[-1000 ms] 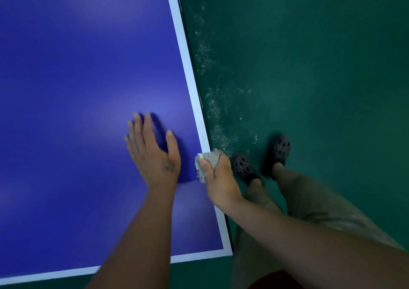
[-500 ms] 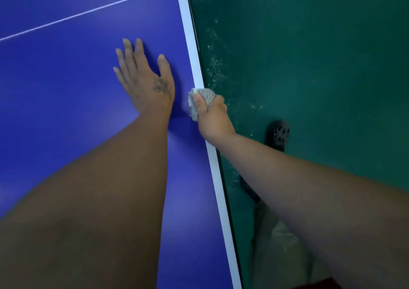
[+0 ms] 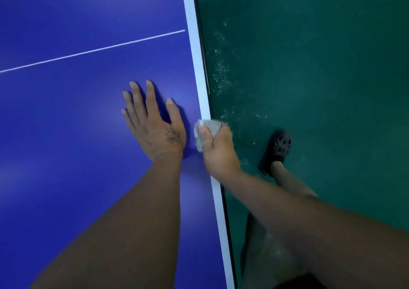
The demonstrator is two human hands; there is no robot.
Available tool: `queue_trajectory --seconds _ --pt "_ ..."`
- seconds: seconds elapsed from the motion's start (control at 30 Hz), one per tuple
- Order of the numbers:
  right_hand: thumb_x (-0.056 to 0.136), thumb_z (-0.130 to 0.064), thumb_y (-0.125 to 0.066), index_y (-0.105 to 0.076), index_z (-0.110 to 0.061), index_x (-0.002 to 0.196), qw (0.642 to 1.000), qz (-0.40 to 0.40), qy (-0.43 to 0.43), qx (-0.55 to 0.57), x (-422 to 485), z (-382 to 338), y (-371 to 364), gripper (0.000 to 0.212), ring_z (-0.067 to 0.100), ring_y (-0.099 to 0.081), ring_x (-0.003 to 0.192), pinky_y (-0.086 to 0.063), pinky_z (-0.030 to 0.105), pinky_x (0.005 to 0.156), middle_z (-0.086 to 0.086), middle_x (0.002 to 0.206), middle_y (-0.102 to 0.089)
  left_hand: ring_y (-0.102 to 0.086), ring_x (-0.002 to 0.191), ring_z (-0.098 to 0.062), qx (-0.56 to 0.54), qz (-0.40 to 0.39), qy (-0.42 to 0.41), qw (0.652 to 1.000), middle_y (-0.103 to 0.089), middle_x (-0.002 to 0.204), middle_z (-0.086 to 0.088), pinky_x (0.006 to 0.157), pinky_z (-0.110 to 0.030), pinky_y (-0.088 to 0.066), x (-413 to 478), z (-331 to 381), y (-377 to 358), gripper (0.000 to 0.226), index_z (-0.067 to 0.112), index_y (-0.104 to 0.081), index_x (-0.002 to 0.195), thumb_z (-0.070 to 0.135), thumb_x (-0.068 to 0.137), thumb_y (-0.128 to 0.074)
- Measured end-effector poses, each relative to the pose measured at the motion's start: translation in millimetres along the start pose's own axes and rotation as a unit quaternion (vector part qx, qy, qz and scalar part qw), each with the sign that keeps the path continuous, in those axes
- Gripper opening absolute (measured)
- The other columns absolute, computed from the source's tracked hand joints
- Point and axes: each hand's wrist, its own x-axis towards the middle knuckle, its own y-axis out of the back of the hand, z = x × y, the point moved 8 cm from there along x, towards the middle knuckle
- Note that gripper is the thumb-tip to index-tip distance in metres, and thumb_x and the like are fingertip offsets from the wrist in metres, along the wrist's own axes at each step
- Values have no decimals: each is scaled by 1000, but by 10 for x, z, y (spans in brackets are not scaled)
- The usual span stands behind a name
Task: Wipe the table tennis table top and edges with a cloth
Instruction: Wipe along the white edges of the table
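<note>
The blue table tennis table [image 3: 77,122] fills the left of the view, with a white border line [image 3: 199,62] along its right edge and a thin white centre line [image 3: 93,50] crossing it. My left hand [image 3: 152,124] lies flat on the blue top, fingers spread, just inside the border. My right hand [image 3: 218,150] grips a bunched grey cloth [image 3: 207,131] and holds it against the white border at the table's edge, thumb on top, fingers wrapped over the side.
Dark green floor [image 3: 309,67] lies right of the table, speckled with pale dust near the edge. My foot in a black perforated clog [image 3: 277,150] stands on it close to the table. My legs show at the lower right.
Both hands have slid along the table's right edge away from the corner toward the centre line, the cloth staying on the white border. The near corner has left the view.
</note>
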Motion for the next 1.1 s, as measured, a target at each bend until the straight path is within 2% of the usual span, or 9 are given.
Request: queue_trajectory --seconds 0.2,0.33,0.4,0.53,0.67,0.77,0.8,0.93,1.1 --pt "107 -60 -47 -45 -3 143 999 27 27 -36 730 -796 86 68 37 -55 129 -47 49 109 19 143 -51 -26 163 -30 -12 5 -4 1000 -35 173 -8 132 -55 -21 -2 6 5 55 17 -50 161 36 110 -54" --pt "107 -60 -48 -54 -3 122 997 -21 54 -47 407 -432 70 60 40 -63 105 -52 58 99 24 118 -63 -26 163 -31 -9 4 -6 1000 -35 173 -9 133 -54 -19 6 22 22 55 17 -49 161 35 110 -54" --pt "106 -61 -50 -48 -14 114 997 -48 36 -50 40 -7 82 48 32 -62 96 -52 61 94 16 109 -62 -26 164 -31 -11 3 -7 1000 -35 173 -9 133 -53 -19 -1 22 25 55 16 -49 161 35 110 -53" --pt "101 -73 -38 -34 -13 156 993 -73 -7 -91 -364 409 49 81 25 -53 129 -44 50 117 9 142 -49 -26 163 -32 -13 3 -7 1000 -35 173 -10 132 -56 -20 6 18 14 55 15 -49 161 32 110 -55" --pt "102 -61 -46 -53 -8 114 998 -5 26 -50 50 -144 71 55 27 -59 97 -51 51 95 12 107 -58 -27 163 -33 -10 -1 -7 1000 -36 173 -11 132 -57 -21 18 21 4 55 15 -50 161 31 108 -56" --pt "112 -48 -48 -61 6 102 997 17 67 -14 617 -786 64 56 29 -57 84 -53 55 87 26 94 -63 -28 163 -33 -9 -1 -6 1000 -36 173 -11 131 -57 -22 19 20 0 56 15 -50 160 30 107 -56" --pt "112 -48 -47 -61 7 104 996 24 80 -10 803 -1010 64 57 30 -57 84 -53 56 85 26 95 -62 -28 163 -32 -11 0 -7 1000 -36 173 -11 131 -57 -22 19 22 0 55 15 -50 160 29 107 -56" --pt "107 -61 -49 -46 0 141 998 38 21 -36 1302 -1446 104 71 37 -60 125 -50 50 107 20 142 -55 -27 163 -31 -11 1 -7 1000 -36 173 -10 131 -57 -22 16 21 -6 55 15 -50 160 30 108 -55" --pt "110 -50 -48 -63 -1 115 995 -23 78 -52 793 -1048 103 51 32 -63 98 -52 57 99 21 108 -66 -28 163 -32 -17 1 -6 1000 -36 173 -10 131 -58 -22 18 7 -16 56 14 -50 160 30 107 -56"
